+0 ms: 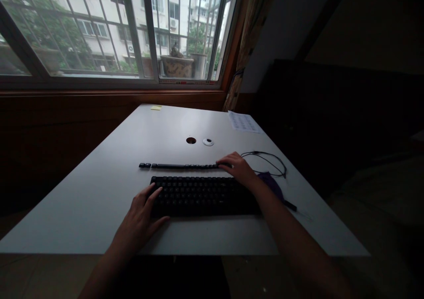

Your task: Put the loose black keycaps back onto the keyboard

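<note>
while a row of keycaps (pixel 180 165) already lies detached behind the keyboard (pixel 202 195), the left hand (pixel 141 221) steadies its near corner, open, and the right hand (pixel 237 167) rests loosely on the row's end, most keys still mounted.

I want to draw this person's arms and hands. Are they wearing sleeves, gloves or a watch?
No. Both forearms are bare as far as the picture shows, with no sleeves. The left hand and right hand wear no gloves, and no watch, ring or bracelet shows. The room is dim, so tiny things could be missed.
</note>
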Tool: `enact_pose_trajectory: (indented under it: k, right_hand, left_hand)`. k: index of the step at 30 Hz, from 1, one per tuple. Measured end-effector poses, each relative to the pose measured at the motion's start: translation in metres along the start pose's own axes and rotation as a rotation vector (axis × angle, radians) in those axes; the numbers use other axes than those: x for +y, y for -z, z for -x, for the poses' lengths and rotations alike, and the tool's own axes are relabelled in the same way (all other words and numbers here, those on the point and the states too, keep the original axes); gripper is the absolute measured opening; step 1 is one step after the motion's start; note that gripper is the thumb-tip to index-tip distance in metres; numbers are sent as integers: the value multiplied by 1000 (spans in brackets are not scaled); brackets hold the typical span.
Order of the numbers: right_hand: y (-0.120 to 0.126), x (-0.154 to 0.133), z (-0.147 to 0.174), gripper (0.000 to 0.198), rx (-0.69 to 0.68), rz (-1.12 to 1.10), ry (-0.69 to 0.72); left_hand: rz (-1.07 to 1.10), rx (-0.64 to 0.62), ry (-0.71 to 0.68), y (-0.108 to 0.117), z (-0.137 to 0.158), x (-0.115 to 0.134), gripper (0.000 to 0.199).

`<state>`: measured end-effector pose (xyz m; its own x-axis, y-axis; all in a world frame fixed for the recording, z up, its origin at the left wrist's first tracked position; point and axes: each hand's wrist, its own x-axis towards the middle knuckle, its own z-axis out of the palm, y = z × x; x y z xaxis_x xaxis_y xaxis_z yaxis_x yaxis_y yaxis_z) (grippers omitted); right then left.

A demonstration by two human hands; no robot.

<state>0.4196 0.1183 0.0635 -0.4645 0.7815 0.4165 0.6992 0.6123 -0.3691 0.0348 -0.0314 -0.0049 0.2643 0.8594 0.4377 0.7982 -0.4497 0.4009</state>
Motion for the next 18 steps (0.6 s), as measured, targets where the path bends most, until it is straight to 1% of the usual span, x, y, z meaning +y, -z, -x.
enact_pose_trajectory:
  k: [2, 4, 7, 9, 13, 18]
  right_hand:
    - [11, -10, 29, 14, 44, -14, 0]
    - [20, -17, 58, 16, 33, -25, -12]
    - [28, -19, 98, 16, 30, -3, -62]
    - [29, -16, 118, 16, 23, 9, -78]
    - [23, -11, 138, 15, 29, 27, -60]
    - [16, -12, 139, 17, 30, 38, -26]
  left_hand:
    - [-5, -13, 8, 0, 0, -1, 75]
    - [-7, -25, 17, -1, 0, -2, 74]
    - [-7, -21, 11, -1, -1, -3, 76]
    - [-6, -6, -2, -2, -1, -4, 77]
    - [-6, 9, -18, -3, -1, -5, 76]
    - [-2, -1, 7, -3, 0, -5, 75]
